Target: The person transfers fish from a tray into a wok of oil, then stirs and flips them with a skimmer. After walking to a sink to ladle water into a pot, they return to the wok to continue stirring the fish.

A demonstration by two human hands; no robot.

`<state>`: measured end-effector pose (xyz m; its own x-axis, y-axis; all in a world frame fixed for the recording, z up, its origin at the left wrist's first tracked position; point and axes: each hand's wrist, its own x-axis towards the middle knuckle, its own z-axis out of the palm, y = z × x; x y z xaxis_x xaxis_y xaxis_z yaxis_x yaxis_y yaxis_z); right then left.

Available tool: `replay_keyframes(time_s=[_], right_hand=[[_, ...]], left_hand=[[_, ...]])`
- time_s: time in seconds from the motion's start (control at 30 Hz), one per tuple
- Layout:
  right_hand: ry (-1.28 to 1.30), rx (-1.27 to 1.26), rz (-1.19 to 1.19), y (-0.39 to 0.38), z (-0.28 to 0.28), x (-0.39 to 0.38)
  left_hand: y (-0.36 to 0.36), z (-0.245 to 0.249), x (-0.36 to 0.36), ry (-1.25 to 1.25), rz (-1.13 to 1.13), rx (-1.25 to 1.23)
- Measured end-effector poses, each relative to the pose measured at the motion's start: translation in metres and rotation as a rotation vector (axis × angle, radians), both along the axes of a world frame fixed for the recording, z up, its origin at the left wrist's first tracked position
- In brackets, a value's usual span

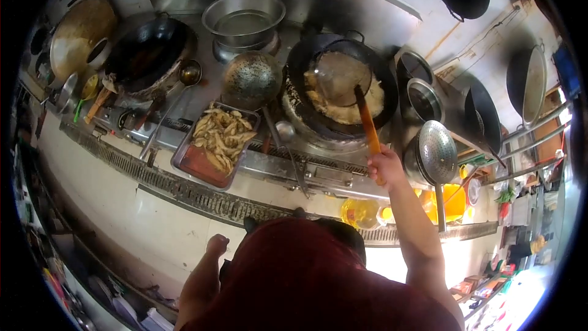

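My right hand (384,167) is wrapped round the wooden handle of a wire strainer (343,78). The strainer's round mesh lies over the bubbling, foamy contents of a black wok (298,61) on the stove. What is under the mesh cannot be made out. My left hand (217,244) hangs low beside my body, away from the stove, its fingers curled in with nothing visible in them. Left of the wok, a tray (197,165) holds several small brown pieces, apparently fish (222,132), at the stove's front edge.
A perforated ladle (252,79) rests behind the tray. A metal basin (244,18) stands at the back under a tap. Another black wok (147,52) is at the left. On the right are a perforated skimmer (437,150), metal pots (424,100) and an oil bottle (361,213).
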<state>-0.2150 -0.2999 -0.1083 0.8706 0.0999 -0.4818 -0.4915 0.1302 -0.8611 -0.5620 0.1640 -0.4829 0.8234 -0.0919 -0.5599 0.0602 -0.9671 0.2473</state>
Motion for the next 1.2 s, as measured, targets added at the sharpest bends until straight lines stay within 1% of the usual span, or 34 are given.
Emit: replay_keyframes(time_s=[0.03, 0.1, 0.13, 0.2, 0.23, 0.3, 0.33, 0.4, 0.43, 0.5, 0.53, 0.6, 0.63, 0.7, 0.73, 0.8, 0.83, 0.87, 0.9, 0.93, 1.0, 1.03, 1.1, 1.13, 1.17, 1.2], right_hand=[[0.001, 0.000, -0.003, -0.004, -0.004, 0.001], [0.021, 0.021, 0.048, -0.008, -0.010, 0.001], [0.021, 0.021, 0.046, -0.007, -0.009, 0.000], [0.005, -0.062, -0.090, -0.003, -0.007, -0.002], [0.006, -0.062, -0.089, -0.003, -0.005, -0.003], [-0.194, -0.235, -0.153, -0.007, -0.002, -0.005], [-0.193, -0.237, -0.158, -0.011, -0.004, -0.004], [-0.349, -0.421, -0.229, -0.019, -0.020, 0.010], [-0.348, -0.422, -0.234, -0.020, -0.033, 0.018], [-0.587, -0.602, -0.332, -0.022, -0.058, 0.033], [-0.587, -0.601, -0.334, -0.012, -0.047, 0.029], [-0.005, -0.298, -0.347, 0.017, -0.027, 0.019], [-0.005, -0.297, -0.347, 0.030, -0.020, 0.017], [0.133, -0.036, -0.237, 0.050, -0.012, 0.015], [0.133, -0.035, -0.238, 0.053, -0.015, 0.018], [0.317, 0.460, -0.180, 0.057, -0.020, 0.028], [0.316, 0.462, -0.179, 0.062, -0.015, 0.033], [0.411, 0.601, -0.227, 0.069, -0.006, 0.037], [0.508, 0.739, -0.275, 0.072, -0.001, 0.041], [0.508, 0.740, -0.275, 0.069, -0.003, 0.047], [0.456, 0.828, -0.203, 0.059, -0.009, 0.055], [0.344, 0.763, -0.212, 0.065, 0.011, 0.037], [0.328, 0.715, -0.236, 0.071, 0.043, 0.002], [0.314, 0.671, -0.272, 0.071, 0.048, -0.009], [0.329, 0.660, -0.319, 0.070, 0.042, -0.012], [0.333, 0.659, -0.327, 0.064, 0.031, -0.007]], left_hand=[[0.001, -0.004, 0.000, 0.001, -0.003, 0.000], [0.003, -0.008, 0.001, 0.019, 0.192, -0.080], [0.003, -0.008, 0.002, 0.019, 0.190, -0.080], [0.006, -0.011, 0.004, -0.038, 0.072, -0.050], [0.006, -0.013, 0.002, -0.037, 0.073, -0.049], [0.008, -0.012, 0.000, -0.059, 0.180, -0.134], [0.008, -0.011, 0.000, -0.058, 0.174, -0.135], [0.006, -0.004, 0.002, 0.014, 0.144, -0.070], [0.005, 0.001, 0.003, 0.015, 0.139, -0.069], [0.005, 0.008, 0.005, 0.010, 0.035, -0.028], [0.006, 0.008, 0.006, 0.009, 0.033, -0.027], [0.006, 0.008, 0.007, 0.025, 0.067, -0.049], [0.005, 0.015, 0.011, 0.025, 0.067, -0.049], [0.006, 0.023, 0.013, -0.001, -0.072, -0.018], [0.005, 0.023, 0.013, -0.001, -0.073, -0.017], [0.005, 0.020, 0.014, -0.039, -0.057, -0.006], [0.002, 0.032, 0.018, -0.041, -0.056, -0.003], [-0.005, 0.059, 0.027, -0.020, -0.154, 0.027], [-0.009, 0.075, 0.032, 0.002, -0.251, 0.057], [-0.009, 0.070, 0.031, 0.003, -0.251, 0.058], [-0.008, 0.061, 0.028, 0.004, -0.225, 0.075], [-0.007, 0.060, 0.029, -0.002, -0.222, 0.076], [-0.007, 0.055, 0.023, 0.016, -0.143, 0.059], [-0.005, 0.043, 0.015, 0.018, -0.140, 0.057], [-0.001, 0.022, 0.008, 0.046, -0.056, 0.026], [0.001, 0.011, 0.000, 0.078, 0.023, -0.004]])
